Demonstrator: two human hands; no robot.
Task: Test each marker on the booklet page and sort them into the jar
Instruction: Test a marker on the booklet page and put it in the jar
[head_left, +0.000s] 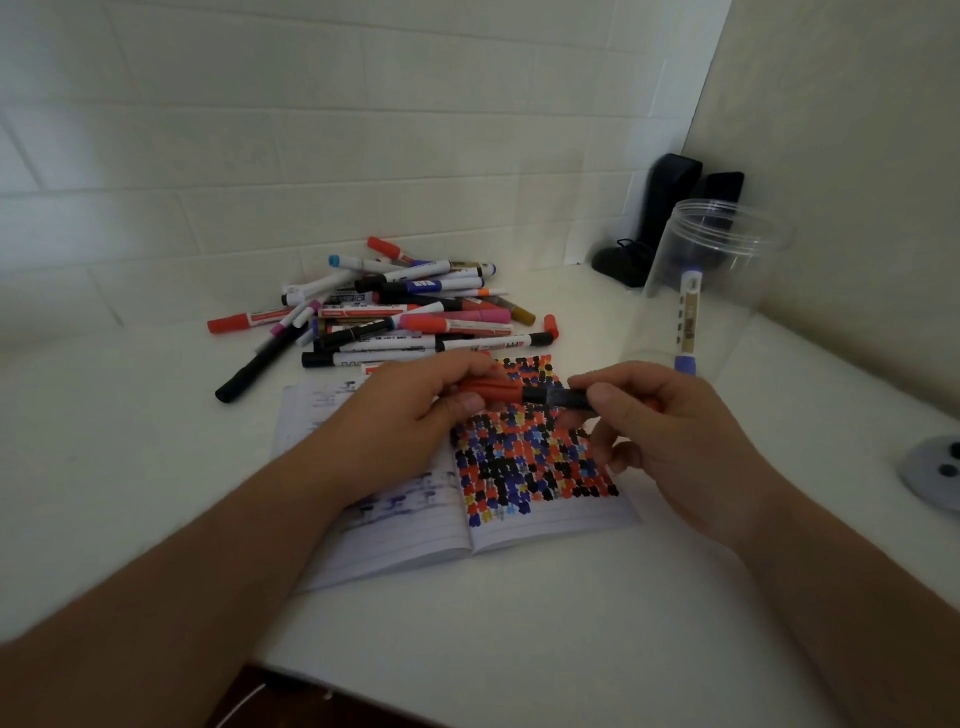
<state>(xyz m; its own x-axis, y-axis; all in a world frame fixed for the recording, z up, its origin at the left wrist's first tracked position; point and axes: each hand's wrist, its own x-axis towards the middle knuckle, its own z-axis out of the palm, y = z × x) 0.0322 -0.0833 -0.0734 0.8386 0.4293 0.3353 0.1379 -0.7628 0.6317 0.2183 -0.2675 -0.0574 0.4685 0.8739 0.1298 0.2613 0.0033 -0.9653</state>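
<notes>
Both hands hold one marker (524, 393) level above the open booklet (519, 525). My left hand (410, 415) grips its red cap end. My right hand (670, 426) pinches its dark barrel. The booklet's right page is crowded with red, black, blue and yellow test marks. A clear plastic jar (727, 249) stands open at the right, with one purple-capped marker (687, 322) upright inside. A pile of markers (405, 312) lies behind the booklet.
A black marker (254, 366) lies apart at the left of the pile. Dark objects (670, 208) stand in the back corner by the tiled wall. A grey round thing (935, 473) sits at the right edge. The white counter's front edge runs near my forearms.
</notes>
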